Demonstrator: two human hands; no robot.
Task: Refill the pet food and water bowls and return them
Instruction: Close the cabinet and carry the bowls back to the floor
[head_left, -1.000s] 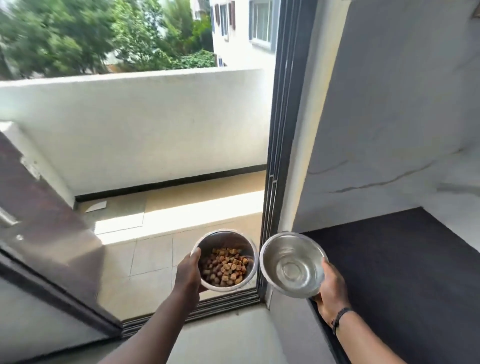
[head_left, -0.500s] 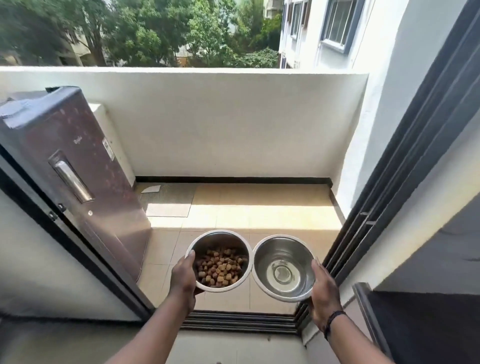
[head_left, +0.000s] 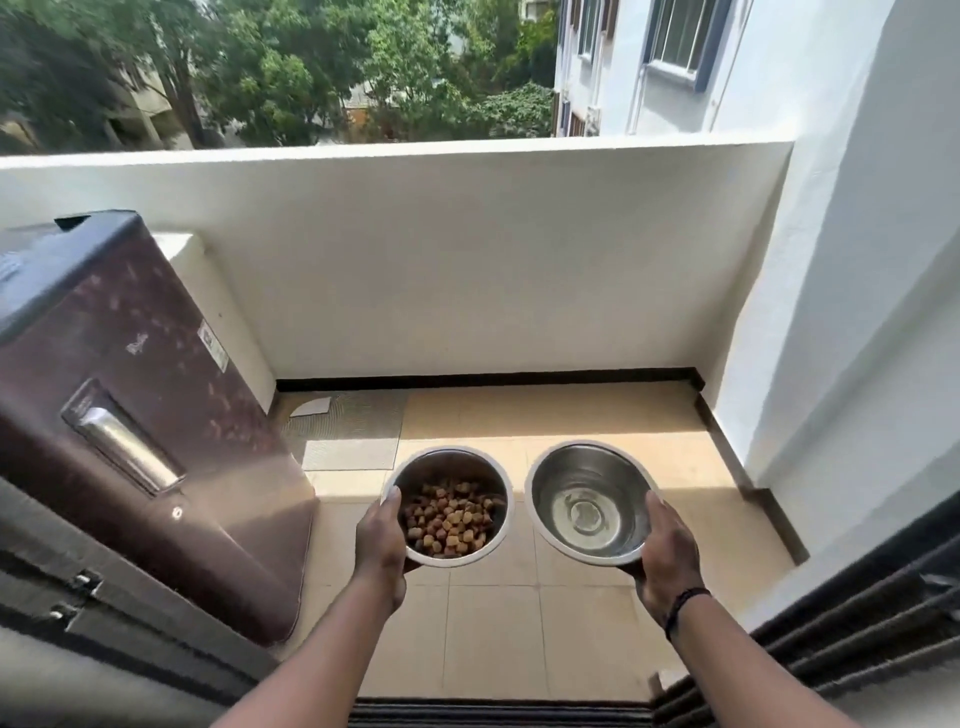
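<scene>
I carry two steel bowls side by side above the balcony floor. The food bowl (head_left: 448, 506) is full of brown and tan kibble; my left hand (head_left: 380, 545) grips its left rim, thumb over the edge. The water bowl (head_left: 587, 501) holds clear water; my right hand (head_left: 665, 556), with a dark band at the wrist, grips its right rim. Both bowls are held level, a small gap between them.
A maroon refrigerator (head_left: 130, 405) stands at the left of the balcony. A white parapet wall (head_left: 467, 260) closes the far side, a white wall (head_left: 831, 312) the right. Beige floor tiles (head_left: 519, 623) lie below; a dark sliding-door track (head_left: 498, 714) crosses the bottom, its frame (head_left: 857, 623) at right.
The view has swung left and moved forward through the doorway onto the balcony. The bowls stay in my hands, now over the tiles, with the refrigerator closer at left.
</scene>
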